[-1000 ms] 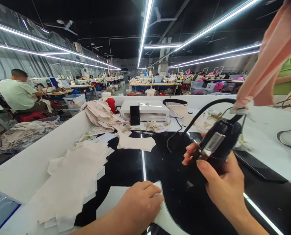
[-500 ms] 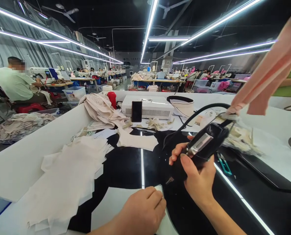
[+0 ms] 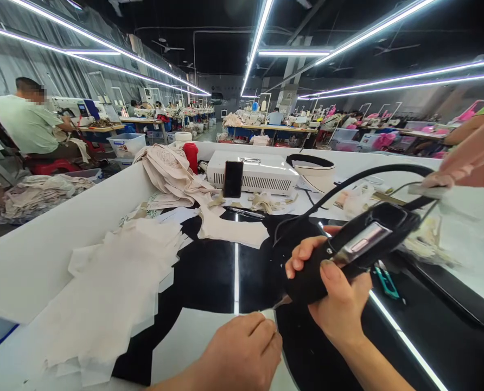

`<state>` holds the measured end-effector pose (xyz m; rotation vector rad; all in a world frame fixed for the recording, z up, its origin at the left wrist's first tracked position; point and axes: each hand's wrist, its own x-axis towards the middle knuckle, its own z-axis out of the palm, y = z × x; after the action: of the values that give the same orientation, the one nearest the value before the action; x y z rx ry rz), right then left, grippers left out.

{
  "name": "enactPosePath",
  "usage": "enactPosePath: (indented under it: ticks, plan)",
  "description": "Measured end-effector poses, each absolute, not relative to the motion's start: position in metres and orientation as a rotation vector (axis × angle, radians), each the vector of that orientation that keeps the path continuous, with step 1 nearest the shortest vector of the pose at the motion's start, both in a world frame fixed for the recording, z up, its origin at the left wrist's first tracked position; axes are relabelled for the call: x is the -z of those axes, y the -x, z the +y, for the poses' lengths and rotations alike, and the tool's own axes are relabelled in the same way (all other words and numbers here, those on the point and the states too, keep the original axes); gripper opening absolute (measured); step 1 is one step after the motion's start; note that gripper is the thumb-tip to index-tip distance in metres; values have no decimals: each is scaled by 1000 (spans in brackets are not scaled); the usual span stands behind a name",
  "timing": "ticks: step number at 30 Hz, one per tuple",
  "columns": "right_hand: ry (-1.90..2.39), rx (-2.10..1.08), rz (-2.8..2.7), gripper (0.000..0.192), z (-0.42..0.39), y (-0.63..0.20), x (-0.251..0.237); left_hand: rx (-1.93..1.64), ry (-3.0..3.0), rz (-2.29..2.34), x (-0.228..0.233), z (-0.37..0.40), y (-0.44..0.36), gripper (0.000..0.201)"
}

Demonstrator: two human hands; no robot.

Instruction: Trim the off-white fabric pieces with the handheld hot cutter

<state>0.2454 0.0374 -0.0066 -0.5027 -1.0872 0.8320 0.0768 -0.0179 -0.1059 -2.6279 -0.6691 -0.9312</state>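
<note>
My right hand (image 3: 339,293) is wrapped around a black corded hand tool (image 3: 360,239) with a bare metal plate on its side. The tool leans, its narrow metal tip pointing down toward my left hand. From its upper end runs a thick black cable (image 3: 343,179), with a pink cloth strip (image 3: 473,155) tied around it. My left hand (image 3: 242,350) is closed, fingertips pinched at the curved edge of a white fabric piece (image 3: 180,347) lying on the black tabletop. A pale cream strip (image 3: 286,374) shows along that edge. What exactly sits between the fingertips is hidden.
A stack of cut white pieces (image 3: 115,293) lies left. Behind are bundled fabric (image 3: 169,168), a phone (image 3: 233,179), a vented white box (image 3: 266,174) and a single cut piece (image 3: 234,228). Teal snips (image 3: 386,282) rest right. A seated person (image 3: 30,125) is beyond the left partition.
The hand tool has tilted lower and swung right at its cable end, and the pink strip has moved right with it. My left hand stays at the fabric edge. The view has shifted slightly.
</note>
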Motion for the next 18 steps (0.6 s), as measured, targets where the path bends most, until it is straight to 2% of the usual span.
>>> enactPosePath:
  ticks: [7, 18]
  plan:
    - [461, -838, -1108, 39, 34, -244, 10, 971, 2563, -634, 98, -15, -77, 15]
    - [456, -800, -1163, 37, 34, -245, 15, 1123, 2429, -755, 86, -23, -75, 27]
